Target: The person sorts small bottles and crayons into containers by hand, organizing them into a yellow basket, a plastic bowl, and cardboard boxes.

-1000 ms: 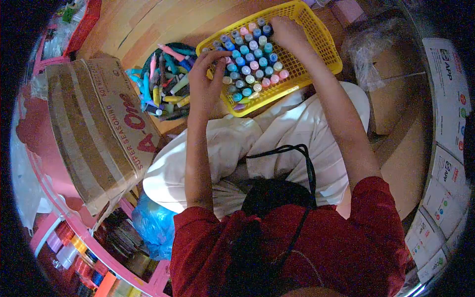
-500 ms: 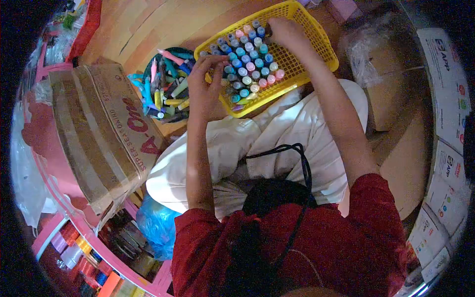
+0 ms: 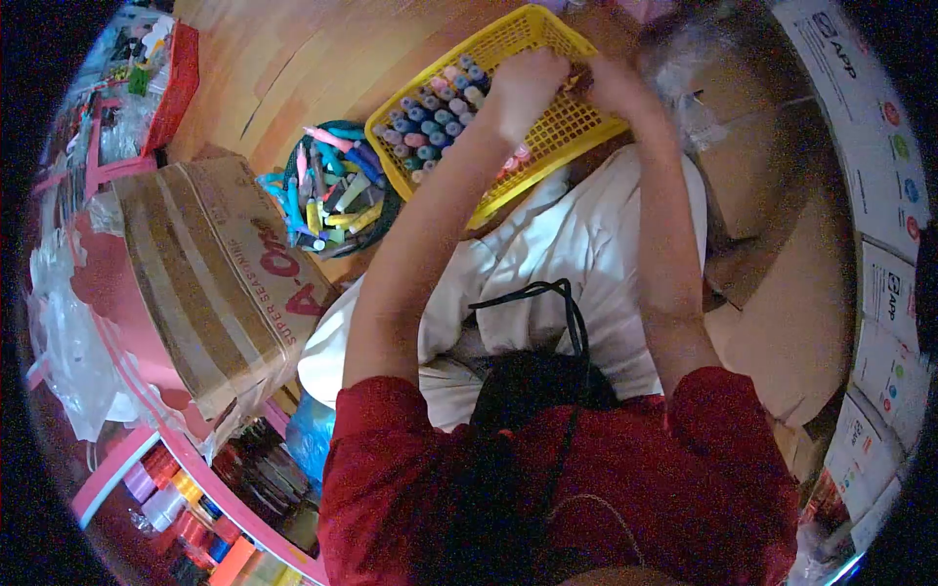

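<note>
A yellow basket (image 3: 472,211) stands on the wooden floor beyond my crossed legs. Several markers with pastel, blue and grey ends (image 3: 427,128) are packed upright in its left part. My left hand (image 3: 529,90) is over the middle of the basket, fingers curled toward the right hand; what it holds, if anything, is hidden. At the basket's right end, my right hand (image 3: 621,90) is bent inward, close to the left one. Its fingertips are blurred near a small dark orange thing. Left of the basket is a round dark basket (image 3: 388,210) with loose coloured markers.
A taped cardboard box (image 3: 210,283) stands at the left beside pink shelving (image 3: 195,474) with colourful rolls. A red-edged tray (image 3: 174,93) is at the upper left. Printed white boxes (image 3: 865,127) line the right side, next to brown cardboard (image 3: 791,322).
My left hand has moved right, from the basket's left edge to its middle. My right hand has shifted right and turned inward. The view has also shifted a little.
</note>
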`<state>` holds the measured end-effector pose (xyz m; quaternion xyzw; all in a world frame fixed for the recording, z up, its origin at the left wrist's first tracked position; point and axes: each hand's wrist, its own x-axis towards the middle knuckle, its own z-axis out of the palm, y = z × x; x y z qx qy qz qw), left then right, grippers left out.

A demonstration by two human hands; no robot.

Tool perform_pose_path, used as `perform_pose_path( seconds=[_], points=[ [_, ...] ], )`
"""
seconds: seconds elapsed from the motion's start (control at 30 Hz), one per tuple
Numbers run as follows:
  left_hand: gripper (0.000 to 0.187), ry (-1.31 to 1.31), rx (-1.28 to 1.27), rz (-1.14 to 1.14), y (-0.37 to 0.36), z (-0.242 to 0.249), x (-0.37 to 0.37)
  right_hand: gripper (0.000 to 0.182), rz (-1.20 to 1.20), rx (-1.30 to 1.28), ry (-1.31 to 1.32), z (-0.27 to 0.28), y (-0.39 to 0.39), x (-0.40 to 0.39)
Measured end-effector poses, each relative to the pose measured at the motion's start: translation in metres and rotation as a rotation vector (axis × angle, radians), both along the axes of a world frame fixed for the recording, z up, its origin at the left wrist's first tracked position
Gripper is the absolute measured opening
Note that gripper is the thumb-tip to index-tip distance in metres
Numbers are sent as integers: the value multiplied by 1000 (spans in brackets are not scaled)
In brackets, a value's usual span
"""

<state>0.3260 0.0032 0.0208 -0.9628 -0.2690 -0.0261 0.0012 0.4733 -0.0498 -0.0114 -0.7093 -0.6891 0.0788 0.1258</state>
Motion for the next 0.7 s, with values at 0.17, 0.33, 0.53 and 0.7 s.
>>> perform_pose_path(
  seconds=[0.17, 0.33, 0.53, 0.7],
  points=[
    [23, 45, -167, -94, 30, 11, 16, 43, 127, -33, 460, -18, 3, 0],
    [28, -59, -656, -28, 59, 24, -7, 31, 40, 240, 504, -14, 13, -28],
    [30, -257, -283, -41, 61, 25, -42, 27, 85, 178, 432, -10, 22, -55],
    [23, -256, -220, -91, 53, 45, -81, 23, 135, 49, 372, -27, 28, -67]
  ],
)
